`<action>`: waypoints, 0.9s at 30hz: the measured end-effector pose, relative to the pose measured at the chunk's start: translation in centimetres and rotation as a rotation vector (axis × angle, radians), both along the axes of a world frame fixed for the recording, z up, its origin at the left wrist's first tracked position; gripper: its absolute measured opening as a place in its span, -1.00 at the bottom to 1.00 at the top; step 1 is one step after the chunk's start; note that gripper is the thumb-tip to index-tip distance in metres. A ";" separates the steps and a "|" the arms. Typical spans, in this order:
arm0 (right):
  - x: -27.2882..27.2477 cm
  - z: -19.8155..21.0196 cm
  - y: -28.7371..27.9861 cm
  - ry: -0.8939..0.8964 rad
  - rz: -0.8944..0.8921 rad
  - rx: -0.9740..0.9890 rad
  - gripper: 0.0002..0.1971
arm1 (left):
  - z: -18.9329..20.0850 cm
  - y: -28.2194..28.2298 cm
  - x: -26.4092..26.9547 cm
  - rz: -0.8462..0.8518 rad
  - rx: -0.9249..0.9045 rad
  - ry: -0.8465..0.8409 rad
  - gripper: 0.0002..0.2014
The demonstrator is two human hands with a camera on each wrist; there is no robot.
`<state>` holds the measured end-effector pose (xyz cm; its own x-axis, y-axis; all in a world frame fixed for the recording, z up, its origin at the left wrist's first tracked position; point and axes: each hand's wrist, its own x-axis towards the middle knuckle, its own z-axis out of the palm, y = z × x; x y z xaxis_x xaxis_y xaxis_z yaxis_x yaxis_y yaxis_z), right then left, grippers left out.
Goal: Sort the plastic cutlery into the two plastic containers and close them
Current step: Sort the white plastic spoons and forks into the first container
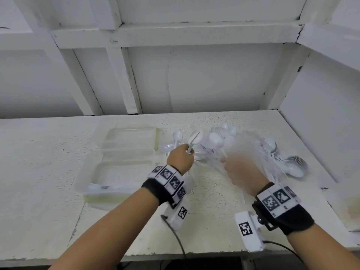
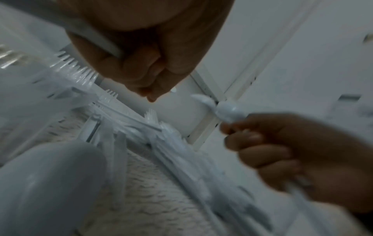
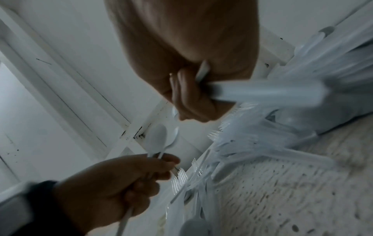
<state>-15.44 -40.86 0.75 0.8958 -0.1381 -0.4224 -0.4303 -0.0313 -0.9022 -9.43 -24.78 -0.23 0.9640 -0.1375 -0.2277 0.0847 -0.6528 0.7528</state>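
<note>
White plastic spoons and forks lie in a loose pile [image 1: 259, 152] on the table's right half. My left hand [image 1: 185, 155] grips two white spoons [image 1: 194, 138] by their handles, bowls pointing up; the right wrist view shows the same spoons [image 3: 159, 138] in that hand [image 3: 129, 180]. My right hand [image 1: 226, 162], blurred, grips another white spoon [image 1: 218, 142] just over the pile, its handle [image 3: 262, 93] clamped in curled fingers [image 3: 187, 95]. Two clear containers stand open on the left, the far one [image 1: 153, 133] and the near one [image 1: 97, 197], which holds some cutlery.
The white table [image 1: 214, 221] ends at a wall [image 1: 321, 114] on the right and a panelled wall behind. The containers' clear lids [image 1: 97, 137] hang open to the left. Stacked spoons [image 1: 296, 164] sit at the pile's right end. Cables [image 1: 179, 242] trail off the front edge.
</note>
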 end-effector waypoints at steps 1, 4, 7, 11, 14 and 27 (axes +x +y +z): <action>0.1 0.0 0.0 -0.004 -0.026 0.003 -0.82 | -0.4 -0.6 0.8 -0.015 0.056 -0.024 -0.75; -0.1 -0.2 0.0 -0.015 -0.050 -0.005 -0.81 | -1.3 -2.0 2.6 -0.120 0.222 -0.035 -0.74; -0.4 -0.5 -0.2 -0.018 -0.039 -0.033 -0.82 | -2.2 -2.8 3.2 -0.225 0.379 -0.042 -0.78; -0.8 -0.8 -0.6 -0.022 -0.046 -0.049 -0.82 | -2.3 -2.7 2.8 -0.273 0.427 -0.116 -0.84; -0.9 -0.8 -0.6 -0.026 -0.053 -0.049 -0.81 | -1.6 -2.3 2.1 -0.278 0.358 -0.153 -0.75; 0.7 0.0 0.9 -0.249 -0.110 0.139 -0.82 | 3.8 2.1 0.2 -0.066 -0.114 -0.298 -0.76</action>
